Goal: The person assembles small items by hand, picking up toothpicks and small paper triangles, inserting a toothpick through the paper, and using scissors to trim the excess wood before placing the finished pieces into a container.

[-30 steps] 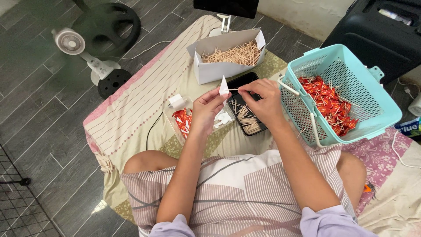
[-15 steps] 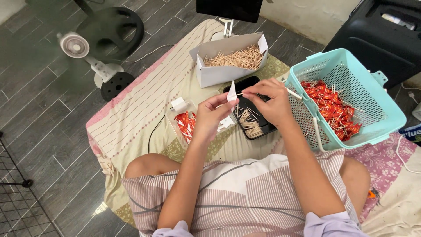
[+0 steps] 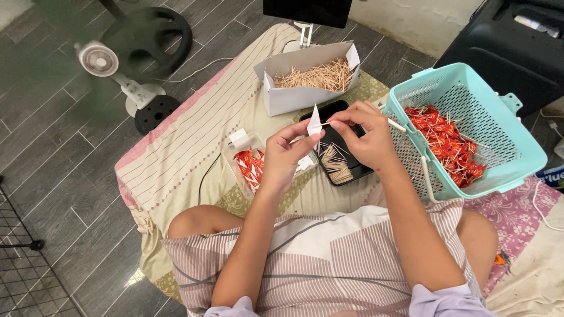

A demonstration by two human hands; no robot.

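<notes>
left hand [image 3: 285, 155] pinching a paper flag [image 3: 315, 122], right hand [image 3: 367, 138] pinching a toothpick [image 3: 392, 124]; basket [image 3: 517, 149] part full, box [image 3: 294, 97] still loaded

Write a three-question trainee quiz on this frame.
1. True or false: the teal basket holds red-wrapped sticks.
2. What fills the white box? A) plain sticks B) coins C) buttons
3. Which of the hands pinches the small white paper piece?

Key: 1 true. 2 A, plain sticks. 3 The left hand; the right hand holds a thin stick against it.
</notes>
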